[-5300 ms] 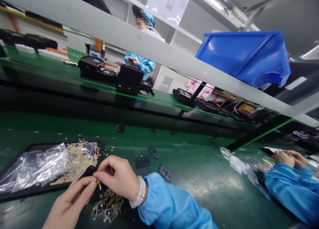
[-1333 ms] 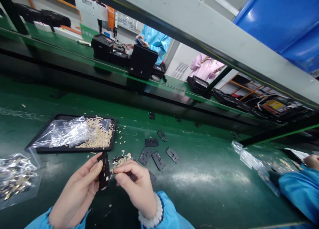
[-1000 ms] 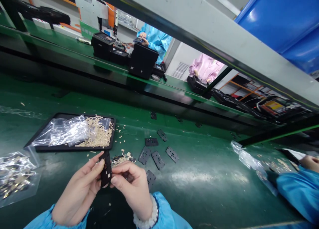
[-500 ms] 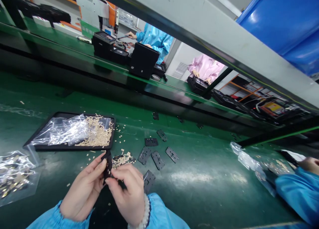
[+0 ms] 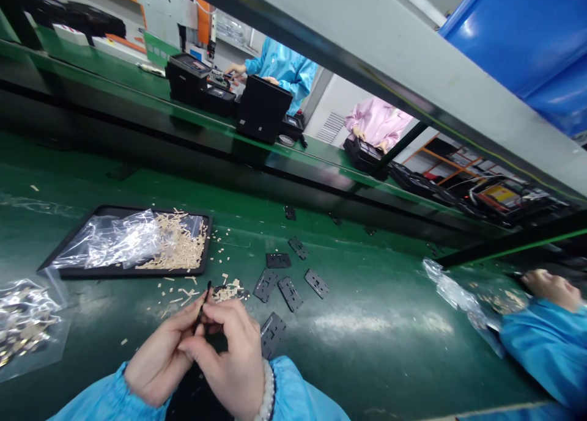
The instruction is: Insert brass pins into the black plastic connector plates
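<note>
My left hand (image 5: pixel 162 357) grips a small black plastic plate (image 5: pixel 205 302), which is tilted so that mostly its edge faces me. Close against it, my right hand (image 5: pixel 233 354) has thumb and fingers bent inward at the plate; whether a small piece sits between these fingertips is hidden. Just beyond the hands lies a small heap of beige and dark pieces (image 5: pixel 230 290). Several similar black plates (image 5: pixel 290 294) with slots and holes rest on the green table to the right of my hands.
A black tray (image 5: pixel 123 274) holds clear plastic bags and many beige strips. At left lies a clear bag of shiny metal pieces (image 5: pixel 27 326). A co-worker's blue sleeve (image 5: pixel 545 347) and hand are at right, near another plastic bag (image 5: pixel 458 296). A metal beam (image 5: pixel 367 60) crosses above.
The black plate has turned from showing its face to nearly edge-on. My left hand has shifted slightly right, nearer my right hand. The co-worker's hand at right has moved left.
</note>
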Action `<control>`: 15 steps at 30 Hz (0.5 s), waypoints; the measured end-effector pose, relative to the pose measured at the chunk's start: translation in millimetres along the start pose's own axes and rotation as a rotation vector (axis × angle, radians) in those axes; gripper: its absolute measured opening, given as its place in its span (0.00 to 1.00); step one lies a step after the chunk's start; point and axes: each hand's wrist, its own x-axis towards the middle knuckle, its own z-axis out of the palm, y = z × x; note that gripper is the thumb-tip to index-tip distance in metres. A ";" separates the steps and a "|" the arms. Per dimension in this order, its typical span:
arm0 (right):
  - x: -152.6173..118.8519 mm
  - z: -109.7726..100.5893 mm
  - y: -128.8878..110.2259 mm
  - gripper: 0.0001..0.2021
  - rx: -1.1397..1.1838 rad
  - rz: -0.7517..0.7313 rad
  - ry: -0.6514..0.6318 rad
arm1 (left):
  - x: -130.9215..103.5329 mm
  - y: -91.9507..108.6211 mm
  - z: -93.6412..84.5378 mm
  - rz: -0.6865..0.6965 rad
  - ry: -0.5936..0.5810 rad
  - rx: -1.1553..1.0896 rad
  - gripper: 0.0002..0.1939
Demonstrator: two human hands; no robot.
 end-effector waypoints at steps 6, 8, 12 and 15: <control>4.1 -2.9 -6.3 0.02 0.177 0.149 0.050 | 4.0 0.4 -9.1 0.126 -0.039 -0.053 0.14; 6.3 -4.9 -6.8 0.04 0.243 0.225 0.043 | 4.0 0.2 -11.3 0.214 -0.045 -0.061 0.12; 8.9 -6.1 -7.8 0.06 0.287 0.296 0.050 | 1.2 -1.6 -13.1 0.375 -0.048 -0.028 0.08; 9.5 -5.9 -10.0 0.07 0.284 0.285 0.065 | 0.3 -2.6 -15.1 0.476 -0.053 -0.008 0.16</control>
